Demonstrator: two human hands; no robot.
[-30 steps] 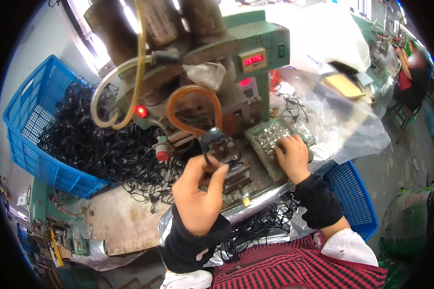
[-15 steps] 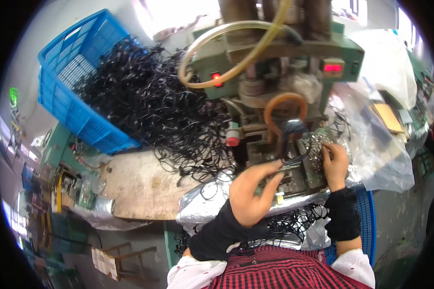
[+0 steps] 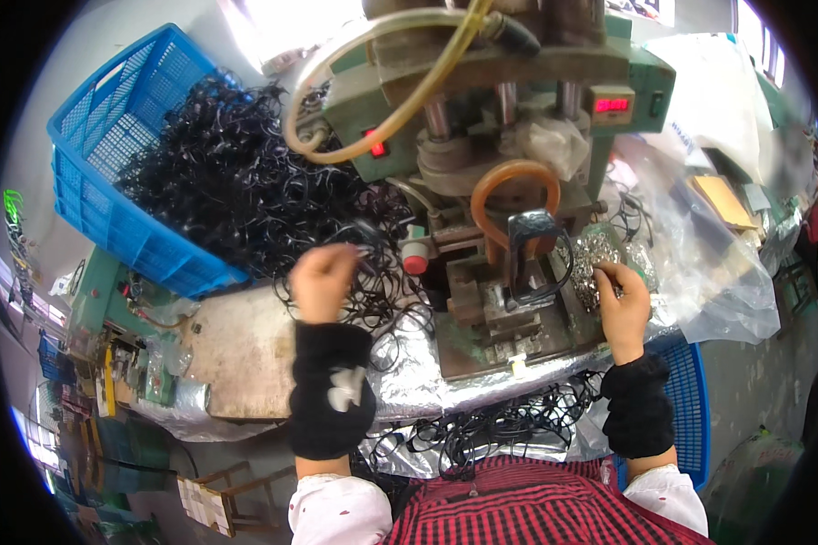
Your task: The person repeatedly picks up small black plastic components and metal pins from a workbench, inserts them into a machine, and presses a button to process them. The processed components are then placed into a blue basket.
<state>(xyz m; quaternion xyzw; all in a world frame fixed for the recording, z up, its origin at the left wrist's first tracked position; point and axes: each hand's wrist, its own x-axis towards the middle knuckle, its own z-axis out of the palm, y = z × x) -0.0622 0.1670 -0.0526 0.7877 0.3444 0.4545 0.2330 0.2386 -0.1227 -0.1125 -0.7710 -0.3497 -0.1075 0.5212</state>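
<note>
My left hand (image 3: 323,282) pinches a thin black elastic loop (image 3: 365,238) at the edge of a big tangled heap of black loops (image 3: 236,191). My right hand (image 3: 623,304) rests on a pile of small shiny metal pieces (image 3: 600,259) to the right of the machine, its fingers curled among them; what it holds is hidden. Between my hands stands a green press machine (image 3: 518,109) with an orange hose loop (image 3: 516,177) and a black loop hanging on its fixture (image 3: 536,263).
A blue plastic basket (image 3: 109,173) tipped at the left spills the black loops. A clear plastic bag (image 3: 718,245) lies at the right. Foil (image 3: 463,386) covers the bench front, with more loops below it. Another blue basket (image 3: 686,400) sits by my right arm.
My left hand has moved from the machine's fixture leftward to the heap of black loops. The view has swung left. My right hand stays on the metal pieces.
</note>
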